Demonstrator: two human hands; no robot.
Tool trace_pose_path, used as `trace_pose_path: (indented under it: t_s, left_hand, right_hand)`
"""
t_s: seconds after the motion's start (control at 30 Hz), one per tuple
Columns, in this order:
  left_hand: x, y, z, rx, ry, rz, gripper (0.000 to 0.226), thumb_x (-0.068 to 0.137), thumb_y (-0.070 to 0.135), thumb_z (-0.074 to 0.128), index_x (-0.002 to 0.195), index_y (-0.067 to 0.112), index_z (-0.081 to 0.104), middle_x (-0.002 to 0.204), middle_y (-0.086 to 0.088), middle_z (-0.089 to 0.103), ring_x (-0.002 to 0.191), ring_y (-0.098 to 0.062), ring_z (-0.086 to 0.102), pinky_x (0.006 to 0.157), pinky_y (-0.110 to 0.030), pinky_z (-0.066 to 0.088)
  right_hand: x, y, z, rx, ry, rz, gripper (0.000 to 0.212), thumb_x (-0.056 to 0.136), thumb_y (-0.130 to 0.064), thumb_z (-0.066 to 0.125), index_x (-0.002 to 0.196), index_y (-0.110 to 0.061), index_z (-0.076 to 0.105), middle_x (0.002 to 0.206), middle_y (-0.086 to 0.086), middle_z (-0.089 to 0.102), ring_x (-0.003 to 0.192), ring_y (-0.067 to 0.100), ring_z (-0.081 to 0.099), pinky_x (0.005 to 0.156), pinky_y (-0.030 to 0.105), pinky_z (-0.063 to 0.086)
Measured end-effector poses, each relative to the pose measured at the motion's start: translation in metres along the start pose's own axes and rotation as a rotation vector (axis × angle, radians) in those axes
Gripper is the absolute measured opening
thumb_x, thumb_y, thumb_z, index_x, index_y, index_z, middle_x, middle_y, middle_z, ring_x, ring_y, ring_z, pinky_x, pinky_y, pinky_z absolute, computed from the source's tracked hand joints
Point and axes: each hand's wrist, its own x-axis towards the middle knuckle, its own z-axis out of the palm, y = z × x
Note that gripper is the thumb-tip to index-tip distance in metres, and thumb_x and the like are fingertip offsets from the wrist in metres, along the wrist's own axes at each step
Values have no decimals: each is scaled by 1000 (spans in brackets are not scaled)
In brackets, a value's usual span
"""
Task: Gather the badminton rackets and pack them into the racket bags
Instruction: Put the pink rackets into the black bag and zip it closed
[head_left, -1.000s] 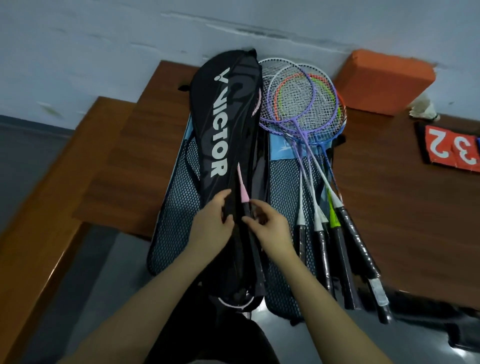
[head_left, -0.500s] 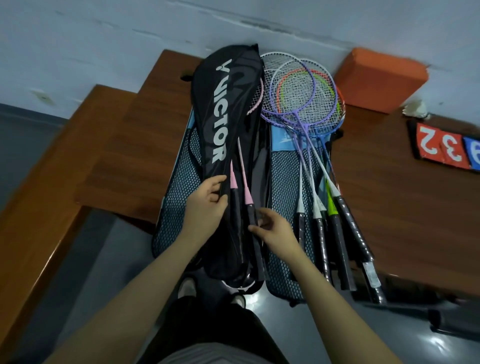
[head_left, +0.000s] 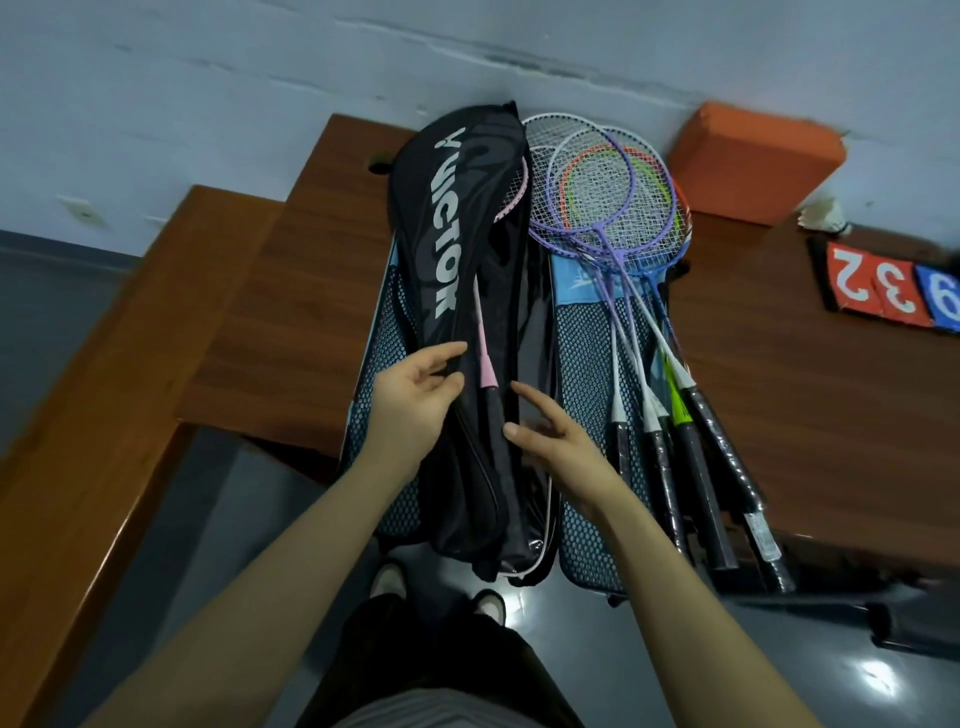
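Rackets (head_left: 618, 218): five loose, one pink (head_left: 487, 364) inside black bag (head_left: 457, 218).

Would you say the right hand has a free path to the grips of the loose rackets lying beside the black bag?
Probably yes. The right hand hovers open beside the black bag, holding nothing, and the loose rackets lie uncovered on top of the mesh bag just to its right, with nothing between.
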Motion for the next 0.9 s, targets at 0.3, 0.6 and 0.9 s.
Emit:
trace_pose_path:
  t_s: [0.3,0.6,0.9]
  left_hand:
    - [6,12,6,105,11,-4,28,86,5,61,112,14,65,78,-3,68,72,-7,65,69,-14,51]
    - [-4,2,19,521,-18,160,45,84,24,64,127,18,53,93,-1,54,71,-8,52,69,-17,45]
    - [-50,-14,20,346,111,70,44,80,6,65,122,17,56,81,11,60,70,2,59,70,-11,48]
  right_hand:
    - [7,-11,10,127,181,-126,39,76,2,71,106,-11,50,53,-2,48,47,11,47,47,22,39]
    - [26,-29,15,13,223,-177,32,74,3,72,89,-13,48,60,-3,44,47,4,44,46,15,39]
    - [-1,-6,-3,148,-37,-147,16,88,-7,60,100,-17,57,73,2,55,62,12,52,54,25,40]
